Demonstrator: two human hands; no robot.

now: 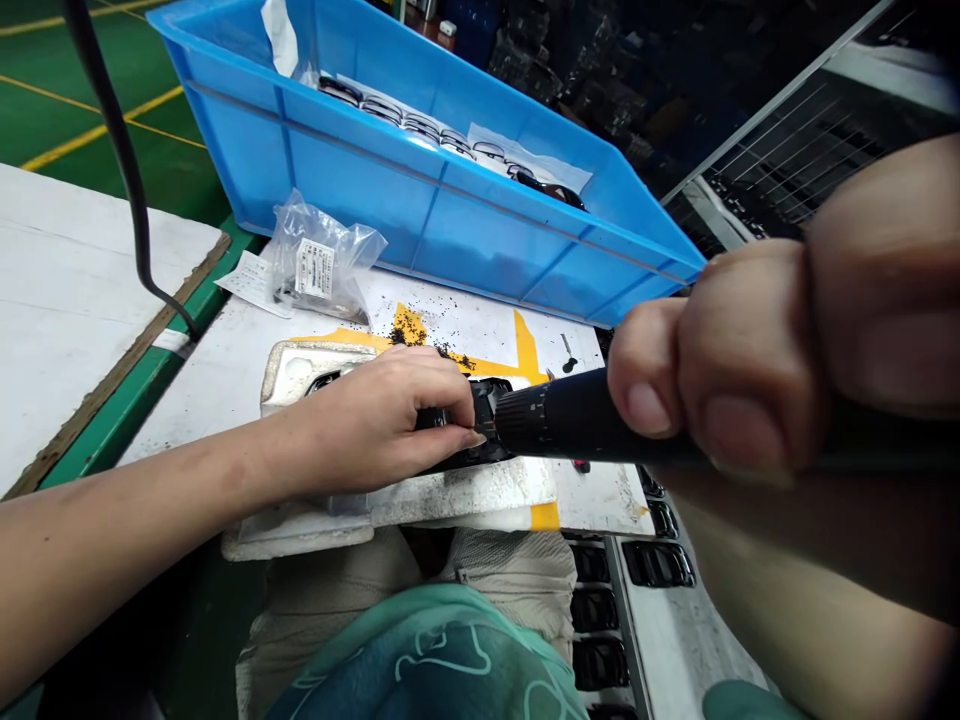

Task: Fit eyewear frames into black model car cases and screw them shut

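The left hand [375, 420] rests on a black moulded plastic part [480, 420], which lies in a white foam cradle [315, 365] near the near edge of the worktop [210, 380]. Its fingers [442, 395] are curled and pressed together over the top of the part, bracing it against the foam. The right hand [735, 360] is closed around the barrel of a black electric screwdriver [577, 415], its fingers [652, 370] wrapped firmly around the body. The tool lies nearly level, its nose directed at the end of the part. The part appears light and stiff, and its hard plastic may be slippery; the safest hold is likely across its main body, with the foam beneath it. The screwdriver is likely the heavier item and is best held by the barrel. The left fingers and the tool's nose hide the contact point, so neither the bit nor any fastener can be made out. The part's full outline is also hidden. A blue plastic tote [450, 200] stands along the far edge of the worktop, holding small parts that are hard to identify. Beside it lies a clear plastic bag [319, 265] with a printed label. Black granules [409, 335] are scattered over yellow tape [525, 350].
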